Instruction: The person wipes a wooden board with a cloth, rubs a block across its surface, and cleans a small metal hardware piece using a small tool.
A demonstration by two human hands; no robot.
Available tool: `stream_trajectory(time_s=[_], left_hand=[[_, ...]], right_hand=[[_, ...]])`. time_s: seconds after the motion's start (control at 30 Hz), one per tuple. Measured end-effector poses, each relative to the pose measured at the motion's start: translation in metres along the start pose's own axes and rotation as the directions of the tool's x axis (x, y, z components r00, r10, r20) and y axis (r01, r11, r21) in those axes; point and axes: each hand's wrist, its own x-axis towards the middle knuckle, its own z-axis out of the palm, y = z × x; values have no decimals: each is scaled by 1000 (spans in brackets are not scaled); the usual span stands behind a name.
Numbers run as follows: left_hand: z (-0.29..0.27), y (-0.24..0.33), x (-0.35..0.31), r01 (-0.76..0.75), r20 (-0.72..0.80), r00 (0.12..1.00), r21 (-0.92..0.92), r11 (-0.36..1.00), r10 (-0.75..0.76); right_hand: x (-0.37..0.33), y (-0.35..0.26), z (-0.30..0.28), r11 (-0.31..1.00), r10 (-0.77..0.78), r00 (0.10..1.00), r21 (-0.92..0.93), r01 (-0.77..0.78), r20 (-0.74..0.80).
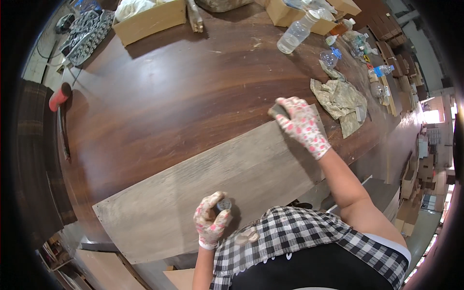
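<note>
Where the left side of the glossy brown worktop [169, 96] curves away, one mallet [59, 98], red-headed, dark-handled, lying with its head away from the person. Farther back, one basket [89, 41] with grey-and-black patterned material. Next along the far side, one open cardboard box [152, 24] with white plastic inside, and one rough wooden stick [195, 18] just beside it. Across the near part, one long board [193, 179], grey-brown with a wood grain, set aslant, its right end farther from the person. Over the board, the left hand [211, 220], in a white glove with pink marks, thumb and fingers curled around one small round object [224, 204], dark-sided with a greyish top; whether it touches the board cannot be told. At the board's far edge, near its right end, one dark block [279, 111], gripped between the thumb and fingers of the right hand [300, 123], gloved in white with pink spots. Beyond, one clear bottle [296, 36], upright. Farther right, one blue-capped bottle [329, 58]; one crumpled, stained cloth [340, 99], near the right hand; one bottle of amber liquid [342, 27]; one clear bottle with a blue label [383, 70].
</note>
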Motion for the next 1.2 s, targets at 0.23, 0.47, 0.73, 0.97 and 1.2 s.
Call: stream_trajectory(time_s=[0.23,0.47,0.73,0.97,1.2], left_hand=[[-5,-4,3,6,50,999,-91,996,-1],[-34,-2,-5,-8,-103,995,-116,993,-4],[-33,-9,7,-81,26,996,-6,997,81],[-43,-18,-1,-62,-17,998,-117,991,61],[-35,-18,9,-70,46,996,-86,994,74]], right_hand=[[2,-131,42,927,-329,943,174,332,-47],[3,-103,30,920,-361,932,154,359,-17],[-1,-134,38,911,-348,937,245,332,22],[1,-76,30,959,-281,960,26,281,14],[-3,-142,41,902,-409,911,175,395,51]])
